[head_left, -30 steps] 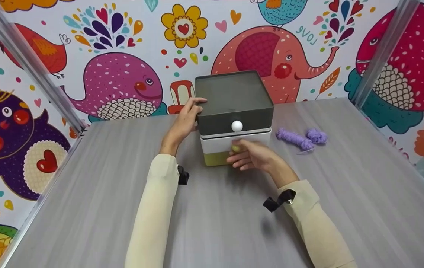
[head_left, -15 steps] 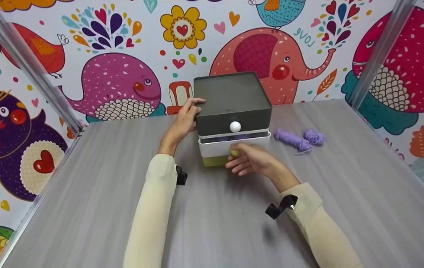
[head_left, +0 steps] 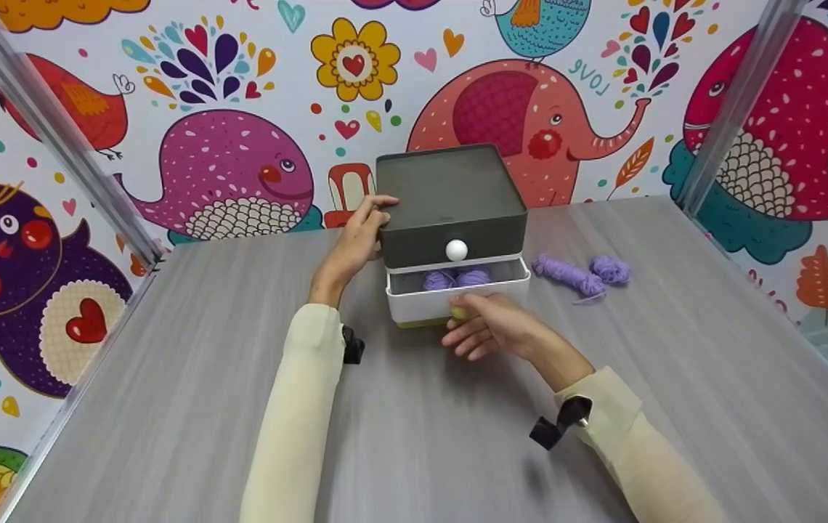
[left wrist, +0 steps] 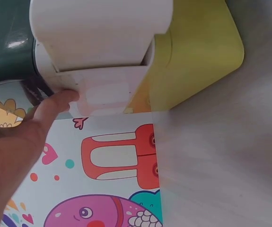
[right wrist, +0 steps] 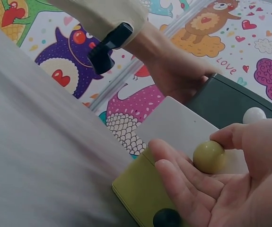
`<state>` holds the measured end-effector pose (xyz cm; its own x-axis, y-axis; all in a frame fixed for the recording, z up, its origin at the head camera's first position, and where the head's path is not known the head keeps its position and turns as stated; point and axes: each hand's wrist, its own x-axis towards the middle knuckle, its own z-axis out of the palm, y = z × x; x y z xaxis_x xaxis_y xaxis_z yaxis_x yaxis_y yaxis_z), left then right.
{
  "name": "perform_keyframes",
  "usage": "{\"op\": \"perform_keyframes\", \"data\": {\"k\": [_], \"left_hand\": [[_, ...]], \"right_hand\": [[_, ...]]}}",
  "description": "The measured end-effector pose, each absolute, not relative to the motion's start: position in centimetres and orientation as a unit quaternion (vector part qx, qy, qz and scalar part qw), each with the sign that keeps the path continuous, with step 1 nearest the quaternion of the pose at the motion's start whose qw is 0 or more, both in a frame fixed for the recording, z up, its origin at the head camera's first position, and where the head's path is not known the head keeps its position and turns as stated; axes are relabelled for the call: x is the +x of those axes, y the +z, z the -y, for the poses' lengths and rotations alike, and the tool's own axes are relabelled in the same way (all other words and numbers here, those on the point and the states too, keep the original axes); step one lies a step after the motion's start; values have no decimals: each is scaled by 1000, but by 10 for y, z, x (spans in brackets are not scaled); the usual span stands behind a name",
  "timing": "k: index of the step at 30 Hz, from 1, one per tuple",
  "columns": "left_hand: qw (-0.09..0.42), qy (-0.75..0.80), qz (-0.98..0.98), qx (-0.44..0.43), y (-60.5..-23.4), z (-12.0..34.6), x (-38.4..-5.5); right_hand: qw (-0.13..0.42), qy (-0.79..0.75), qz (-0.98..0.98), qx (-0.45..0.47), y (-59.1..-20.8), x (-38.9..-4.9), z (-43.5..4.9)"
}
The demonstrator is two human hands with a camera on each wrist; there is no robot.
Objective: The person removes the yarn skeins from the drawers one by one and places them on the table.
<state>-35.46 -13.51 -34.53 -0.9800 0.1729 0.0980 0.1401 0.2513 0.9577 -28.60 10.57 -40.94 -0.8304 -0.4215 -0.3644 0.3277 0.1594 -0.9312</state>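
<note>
A small drawer box (head_left: 450, 185) with a dark grey top stands at the back of the table. Its white middle drawer (head_left: 410, 309) is pulled partway out, and purple yarn balls (head_left: 472, 277) show inside. My right hand (head_left: 494, 327) pinches that drawer's yellow-green knob (right wrist: 209, 157) between thumb and index finger, the other fingers spread below. My left hand (head_left: 356, 243) holds the box at its left side, fingertips over the top edge and thumb (left wrist: 67, 98) against the white side. The green bottom drawer (right wrist: 145, 189) is mostly covered by the white one from above.
Two bundles of purple yarn (head_left: 566, 274) lie on the grey table (head_left: 203, 378) right of the box. A white knob (head_left: 457, 250) sticks out from the dark top drawer. Cartoon-printed walls (head_left: 240, 167) border the table at the back and sides.
The white drawer has slid out toward me with my right hand on its knob, uncovering the yarn balls inside. My left hand has stayed on the box's side.
</note>
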Motion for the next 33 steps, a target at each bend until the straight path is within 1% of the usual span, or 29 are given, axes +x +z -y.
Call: {"op": "perform_keyframes", "data": {"k": [13,33], "left_hand": [[11,608,-788,97,-347,135,-354],[11,607,-787,107,-347,136,-355]], "right_hand": [[288,-639,-713,-26,-409,-266,-110],[296,-606,-734,-73,-404,-234,-113]]}}
